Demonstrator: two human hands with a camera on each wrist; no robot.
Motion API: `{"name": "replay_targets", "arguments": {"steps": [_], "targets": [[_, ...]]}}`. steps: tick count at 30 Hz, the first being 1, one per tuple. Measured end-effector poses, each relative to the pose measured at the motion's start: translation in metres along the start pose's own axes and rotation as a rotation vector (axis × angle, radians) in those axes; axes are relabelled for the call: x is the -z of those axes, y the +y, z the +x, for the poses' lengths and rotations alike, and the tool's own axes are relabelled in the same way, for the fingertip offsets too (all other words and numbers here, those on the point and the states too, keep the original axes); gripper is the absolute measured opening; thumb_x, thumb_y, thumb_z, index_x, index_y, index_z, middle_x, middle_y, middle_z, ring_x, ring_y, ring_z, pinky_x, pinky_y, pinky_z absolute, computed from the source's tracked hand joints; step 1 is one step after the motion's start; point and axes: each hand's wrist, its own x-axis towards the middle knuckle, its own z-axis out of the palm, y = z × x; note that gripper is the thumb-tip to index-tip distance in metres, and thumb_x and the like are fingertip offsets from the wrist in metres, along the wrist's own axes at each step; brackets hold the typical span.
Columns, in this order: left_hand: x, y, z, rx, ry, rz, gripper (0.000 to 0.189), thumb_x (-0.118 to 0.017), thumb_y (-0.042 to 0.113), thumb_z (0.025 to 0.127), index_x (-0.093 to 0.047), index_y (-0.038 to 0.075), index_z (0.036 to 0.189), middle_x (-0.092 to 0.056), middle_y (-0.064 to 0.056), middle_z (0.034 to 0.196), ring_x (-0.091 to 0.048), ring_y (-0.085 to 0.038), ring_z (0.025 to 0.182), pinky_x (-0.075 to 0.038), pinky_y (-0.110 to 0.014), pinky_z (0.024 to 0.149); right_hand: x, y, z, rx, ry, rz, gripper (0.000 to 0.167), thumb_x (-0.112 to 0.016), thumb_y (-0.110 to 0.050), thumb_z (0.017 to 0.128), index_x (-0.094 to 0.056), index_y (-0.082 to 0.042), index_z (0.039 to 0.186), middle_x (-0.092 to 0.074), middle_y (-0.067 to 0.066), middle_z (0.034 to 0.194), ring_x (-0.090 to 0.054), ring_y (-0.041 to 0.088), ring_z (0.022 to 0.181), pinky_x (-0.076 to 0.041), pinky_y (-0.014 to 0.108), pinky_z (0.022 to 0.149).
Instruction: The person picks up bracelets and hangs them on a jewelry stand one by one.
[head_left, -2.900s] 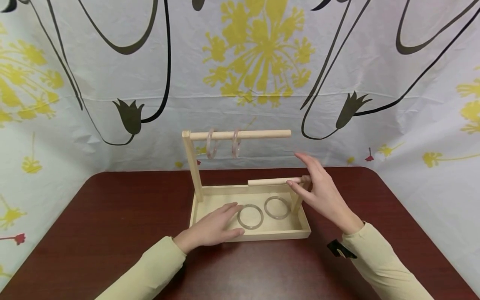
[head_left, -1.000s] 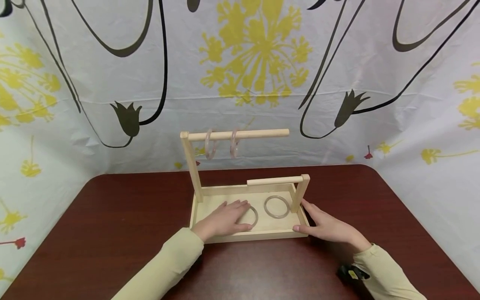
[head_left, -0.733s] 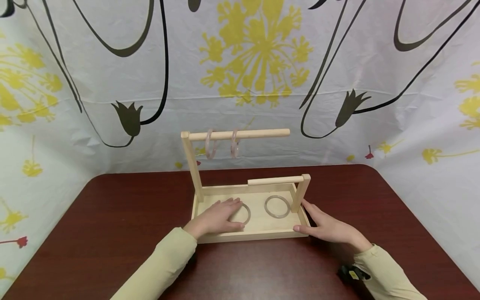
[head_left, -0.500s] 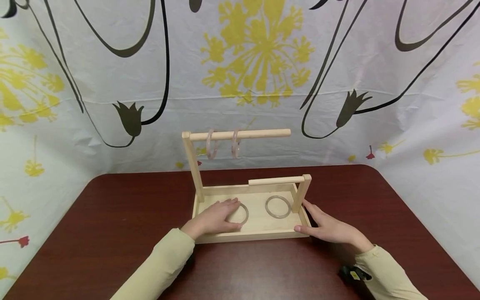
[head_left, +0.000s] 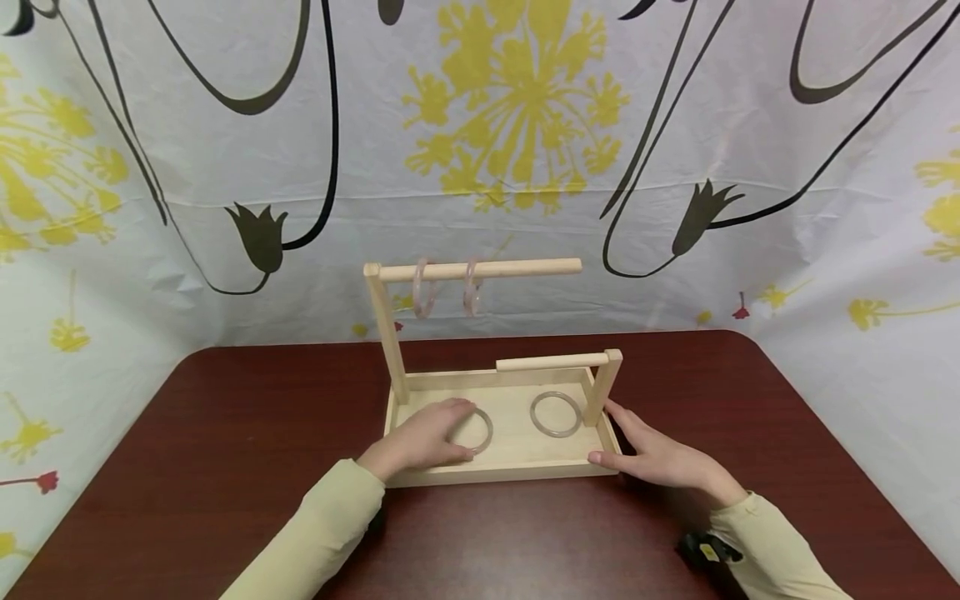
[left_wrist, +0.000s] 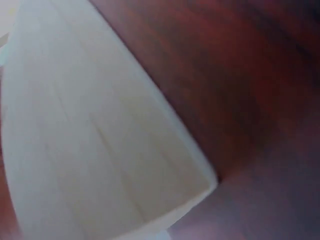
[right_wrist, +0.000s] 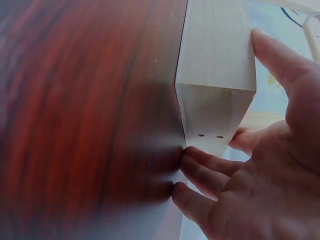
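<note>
A pale wooden jewelry stand has a shallow tray (head_left: 510, 473) as its base. My left hand (head_left: 420, 435) is inside the tray's left half, its fingers and thumb at opposite sides of a translucent grey bangle (head_left: 491, 431) lying flat; the palm hides the bangle's left part. Another bangle (head_left: 557, 435) lies on the tray floor to the right. My right hand (head_left: 660, 450) grips the tray's right front corner, thumb on the front rim and fingers along the end. In the right wrist view this hand (right_wrist: 270, 160) bends around the tray's corner (right_wrist: 217, 50).
Two pinkish bangles (head_left: 471, 287) hang on the tall upper bar (head_left: 532, 267) at the left post. A shorter lower bar (head_left: 551, 362) juts left from the right post (head_left: 602, 387). The stand rests on a dark red-brown table (head_left: 262, 433), before a patterned curtain (head_left: 525, 100).
My left hand has slid the bangle leftward across the tray floor, and its fingers have drawn in. My right hand came down from beside the lower bar to the tray's corner and stays there.
</note>
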Motion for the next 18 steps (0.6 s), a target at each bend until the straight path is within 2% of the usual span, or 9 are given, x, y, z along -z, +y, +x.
{"name": "replay_targets", "arguments": {"steps": [5,13,18], "targets": [[0.0027,-0.0055,-0.0062,-0.021,0.041,-0.048,0.061,-0.078,0.020,0.079,-0.055,-0.011,0.126,-0.057,-0.023,0.125,-0.053,-0.036,0.117,-0.041,-0.046,0.099,-0.0006,0.0011,-0.0003,-0.013,0.002,-0.002,0.090,-0.065,-0.041,0.092,-0.014,0.003,0.152,-0.022,0.031,0.149,-0.023,0.045,0.136,-0.031,0.060,0.100],[0.0064,-0.0047,-0.0083,0.009,0.111,-0.103,0.065,-0.079,0.023,0.078,-0.055,-0.010,0.128,-0.056,-0.022,0.125,-0.055,-0.035,0.112,-0.044,-0.047,0.093,-0.0005,0.0005,0.0003,-0.022,-0.023,-0.013,0.092,-0.063,-0.042,0.092,-0.010,0.001,0.153,-0.018,0.030,0.151,-0.021,0.044,0.137,-0.029,0.060,0.101],[0.0095,0.0018,-0.0062,0.063,0.176,-0.214,0.064,-0.081,0.023,0.078,-0.056,-0.007,0.128,-0.056,-0.019,0.128,-0.055,-0.033,0.112,-0.046,-0.045,0.091,0.0020,-0.0012,-0.0003,-0.057,-0.050,-0.024,0.092,-0.061,-0.045,0.093,-0.008,-0.001,0.154,-0.016,0.030,0.152,-0.019,0.044,0.138,-0.029,0.060,0.101]]}}
